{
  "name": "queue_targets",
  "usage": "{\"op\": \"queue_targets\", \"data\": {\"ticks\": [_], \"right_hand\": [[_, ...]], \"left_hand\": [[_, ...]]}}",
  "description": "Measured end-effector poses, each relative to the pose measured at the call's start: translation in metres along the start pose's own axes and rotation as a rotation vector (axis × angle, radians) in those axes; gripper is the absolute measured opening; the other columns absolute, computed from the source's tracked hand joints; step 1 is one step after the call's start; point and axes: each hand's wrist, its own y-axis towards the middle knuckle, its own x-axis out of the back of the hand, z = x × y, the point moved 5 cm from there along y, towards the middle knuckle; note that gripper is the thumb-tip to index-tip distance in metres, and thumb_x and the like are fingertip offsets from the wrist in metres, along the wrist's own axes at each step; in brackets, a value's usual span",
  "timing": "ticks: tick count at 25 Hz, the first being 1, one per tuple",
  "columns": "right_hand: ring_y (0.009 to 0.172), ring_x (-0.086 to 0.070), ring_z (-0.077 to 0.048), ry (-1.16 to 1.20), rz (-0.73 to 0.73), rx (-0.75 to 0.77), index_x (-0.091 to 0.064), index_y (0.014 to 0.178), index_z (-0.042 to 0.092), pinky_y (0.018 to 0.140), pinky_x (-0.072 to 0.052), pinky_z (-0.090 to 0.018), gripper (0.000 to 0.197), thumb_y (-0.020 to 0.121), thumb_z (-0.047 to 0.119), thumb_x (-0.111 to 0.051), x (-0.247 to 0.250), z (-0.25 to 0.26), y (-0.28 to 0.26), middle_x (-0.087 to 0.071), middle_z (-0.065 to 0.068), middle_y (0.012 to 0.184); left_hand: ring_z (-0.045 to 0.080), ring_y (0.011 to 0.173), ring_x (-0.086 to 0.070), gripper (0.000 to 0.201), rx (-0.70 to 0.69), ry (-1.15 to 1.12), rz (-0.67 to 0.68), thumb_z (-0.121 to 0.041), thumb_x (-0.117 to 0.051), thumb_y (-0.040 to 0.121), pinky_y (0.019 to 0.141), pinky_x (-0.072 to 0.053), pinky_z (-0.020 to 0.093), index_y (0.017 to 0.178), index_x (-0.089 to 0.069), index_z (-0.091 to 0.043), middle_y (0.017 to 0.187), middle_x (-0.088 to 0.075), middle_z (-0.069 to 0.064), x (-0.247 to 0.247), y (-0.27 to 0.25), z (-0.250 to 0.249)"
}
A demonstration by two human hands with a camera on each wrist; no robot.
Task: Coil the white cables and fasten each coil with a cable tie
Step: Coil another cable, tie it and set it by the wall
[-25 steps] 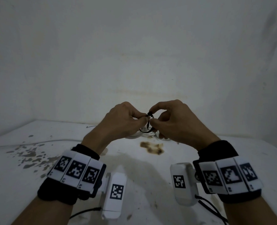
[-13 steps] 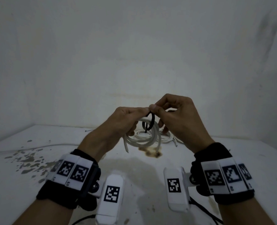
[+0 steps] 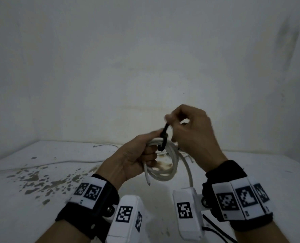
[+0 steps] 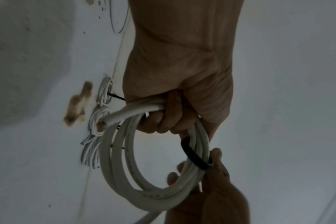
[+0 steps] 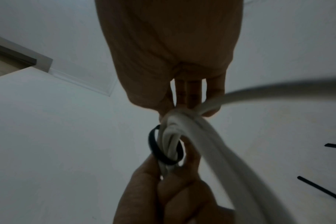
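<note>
White round-sheathed cable coil (image 3: pixel 165 165), several loops thick, held up above the stained white tabletop (image 3: pixel 40 199). Gripped near its top by the left hand (image 3: pixel 135 158), fingers curled round the bundled strands, thumb toward the tie. Looped around those strands just beside that grip: thin black plastic cable tie (image 3: pixel 163 137), its loop not snug against the cable, daylight showing inside it in the right wrist view. Tail of the tie running up into the right hand (image 3: pixel 191 130), pinched there between thumb and curled fingers; exact fingertip contact blurred in the head view. One free cable end (image 3: pixel 148 181) dangling below the left palm, another strand (image 3: pixel 189 171) dropping toward the right wrist.

Seen from the left wrist: same coil hanging as an open ring below the closed fingers (image 4: pixel 159 119), tie crossing it at the lower right. Behind, lying on the tabletop: two small white coils already bound with black ties (image 4: pixel 104 106). Farther left on the surface, one loose white cable (image 3: pixel 57 163). Brown rusty stain (image 4: pixel 79 103) just beside the small coils.
</note>
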Motion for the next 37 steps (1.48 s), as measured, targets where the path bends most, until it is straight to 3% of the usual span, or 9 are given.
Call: {"op": "queue_targets", "data": {"ticks": [4,8,10,14,18,23,28,32,37], "right_hand": [[0.074,-0.07,-0.025,0.079,-0.134,-0.059,-0.06,0.072,0.019,0.068,-0.059,-0.052,0.022,0.093,0.025,-0.064,0.021,-0.006,0.005,-0.067,-0.001,0.071],[0.076,-0.07,-0.024,0.084,-0.034,0.027,-0.058,0.076,0.016,0.07,-0.059,-0.049,0.02,0.095,0.019,-0.062,0.005,0.009,-0.002,-0.066,-0.002,0.074],[0.072,-0.069,-0.022,0.068,0.051,0.069,-0.057,0.078,0.013,0.067,-0.059,-0.047,0.018,0.096,0.013,-0.06,-0.009,0.016,-0.009,-0.066,-0.002,0.072],[0.075,-0.069,-0.019,-0.014,0.252,0.232,-0.056,0.08,0.011,0.067,-0.057,-0.044,0.016,0.096,0.009,-0.059,-0.042,0.031,-0.032,-0.068,0.0,0.076],[0.072,-0.071,-0.02,0.123,0.153,0.112,-0.056,0.079,0.012,0.067,-0.06,-0.043,0.02,0.098,0.013,-0.058,-0.033,0.024,-0.025,-0.066,-0.001,0.073],[0.061,-0.072,-0.02,0.22,-0.062,-0.028,-0.055,0.083,0.006,0.066,-0.06,-0.052,0.019,0.099,0.015,-0.057,0.004,0.013,-0.01,-0.065,0.006,0.07],[0.073,-0.072,-0.015,0.214,0.072,0.123,-0.065,0.082,0.01,0.074,-0.061,-0.035,0.017,0.092,0.023,-0.069,-0.006,0.029,-0.012,-0.069,-0.002,0.076],[0.103,-0.064,-0.001,0.096,0.282,-0.043,-0.064,0.11,0.032,0.089,-0.054,-0.029,0.039,0.079,0.054,-0.072,-0.018,0.012,-0.017,-0.068,0.01,0.104],[0.101,-0.065,-0.004,-0.041,0.332,-0.032,-0.056,0.132,0.039,0.091,-0.055,-0.033,0.046,0.088,0.036,-0.071,-0.036,-0.008,-0.021,-0.067,0.013,0.117]], "left_hand": [[0.011,0.04,-0.016,0.021,-0.061,0.099,-0.172,-0.029,-0.066,0.09,0.044,-0.018,0.024,0.092,-0.065,-0.009,0.044,-0.019,-0.007,0.005,0.009,0.006],[0.01,0.037,-0.024,0.036,-0.269,0.31,-0.447,-0.043,-0.069,0.086,0.046,-0.032,0.025,0.059,-0.073,-0.02,0.043,-0.033,-0.006,0.013,0.01,0.0],[0.012,0.037,-0.027,0.055,-0.394,0.4,-0.598,-0.044,-0.066,0.088,0.05,-0.033,0.029,0.04,-0.058,-0.018,0.039,-0.031,-0.006,0.024,0.005,-0.005],[0.018,0.042,-0.038,0.057,-0.47,0.409,-0.764,-0.041,-0.064,0.088,0.054,-0.039,0.032,0.04,-0.052,-0.014,0.038,-0.04,0.0,0.051,0.002,-0.013],[0.02,0.047,-0.037,0.047,-0.413,0.366,-0.697,-0.041,-0.065,0.087,0.052,-0.04,0.031,0.052,-0.067,-0.009,0.044,-0.041,0.003,0.055,0.003,-0.013],[0.016,0.044,-0.024,0.043,-0.35,0.38,-0.554,-0.033,-0.063,0.087,0.052,-0.031,0.031,0.057,-0.056,-0.004,0.044,-0.024,-0.005,0.034,0.003,-0.008],[0.017,0.052,-0.036,0.044,-0.246,0.265,-0.599,-0.052,-0.063,0.088,0.053,-0.04,0.028,0.06,-0.06,-0.017,0.052,-0.036,-0.003,0.038,-0.002,-0.014],[0.013,0.045,-0.027,0.046,-0.131,-0.011,-0.5,-0.059,-0.068,0.081,0.042,-0.033,0.025,0.081,-0.057,-0.014,0.052,-0.028,-0.004,0.04,-0.001,-0.018],[0.011,0.042,-0.029,0.034,-0.103,0.02,-0.428,-0.048,-0.071,0.083,0.045,-0.033,0.024,0.077,-0.059,-0.017,0.047,-0.028,-0.007,0.03,-0.003,-0.02]]}}
